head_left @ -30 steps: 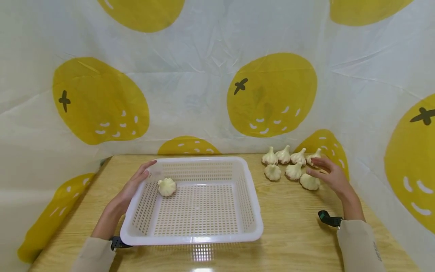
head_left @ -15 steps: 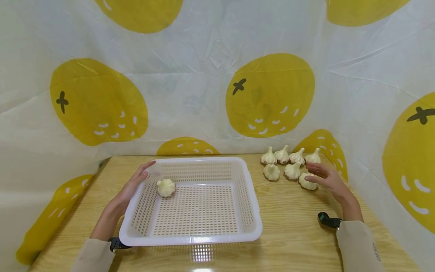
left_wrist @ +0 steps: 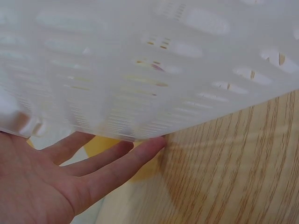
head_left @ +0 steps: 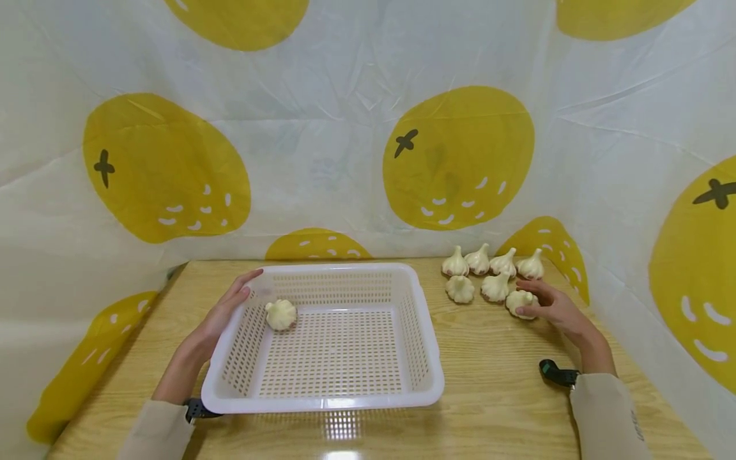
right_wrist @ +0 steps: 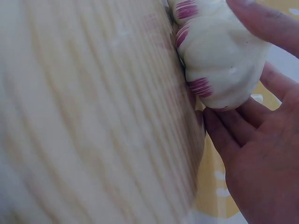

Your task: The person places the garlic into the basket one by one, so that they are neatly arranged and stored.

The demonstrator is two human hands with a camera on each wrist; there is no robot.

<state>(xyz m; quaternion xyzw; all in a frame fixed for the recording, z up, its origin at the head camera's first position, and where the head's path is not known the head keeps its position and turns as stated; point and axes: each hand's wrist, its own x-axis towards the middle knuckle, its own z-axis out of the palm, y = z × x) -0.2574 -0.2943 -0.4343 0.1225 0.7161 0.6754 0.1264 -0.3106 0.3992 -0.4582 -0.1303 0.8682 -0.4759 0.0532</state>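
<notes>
My left hand holds the left rim of a white plastic basket, its thumb over the edge. In the left wrist view, the fingers reach along the outside of the perforated wall. One garlic bulb lies inside the basket, near its left side. On the right, my right hand grips another garlic bulb, thumb on the near side and fingers behind. The right wrist view shows this purple-streaked bulb between thumb and fingers, low against the wooden table.
Several more garlic bulbs stand grouped at the back right of the wooden table, close to the gripped one. A white curtain with yellow fruit prints hangs behind the table and at both sides.
My right hand has moved down and slightly left, and its thumb and fingers have closed round the nearest garlic bulb. The left hand and the basket have stayed in place.
</notes>
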